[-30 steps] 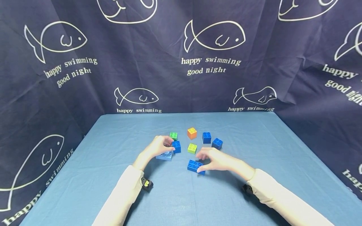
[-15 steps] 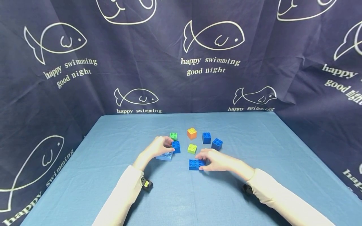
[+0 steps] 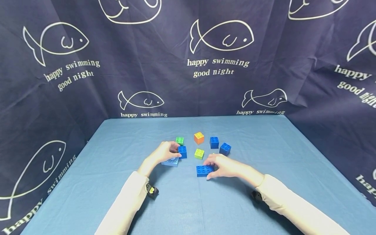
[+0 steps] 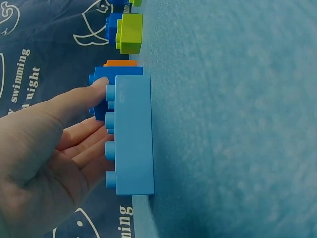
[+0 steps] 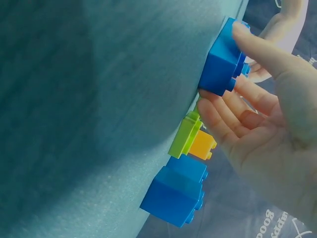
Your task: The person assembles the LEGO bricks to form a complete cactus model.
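In the head view my left hand (image 3: 165, 152) pinches a square dark blue building brick (image 3: 182, 152) between thumb and fingers. A longer light blue brick (image 4: 133, 136) lies in front of that hand, its studs facing up. My right hand (image 3: 224, 166) holds the right end of a long dark blue brick (image 3: 202, 170) on the table. In the right wrist view, the thumb lies against one side of this brick (image 5: 218, 62), with the fingers on the other side. The far fingers of the left hand are partly hidden behind its brick.
Behind the hands stand a green brick (image 3: 180, 140), an orange brick (image 3: 199, 137) and a lime brick (image 3: 199, 153). Two blue bricks, one upright (image 3: 214, 142) and one turned (image 3: 225, 148), are behind the right hand. A dark fish-print curtain (image 3: 176, 81) borders the blue tabletop (image 3: 176, 209).
The long dark blue brick has turned from slanted to lying straight across under my right hand, whose thumb shifted slightly. My left hand and its brick have stayed nearly still.
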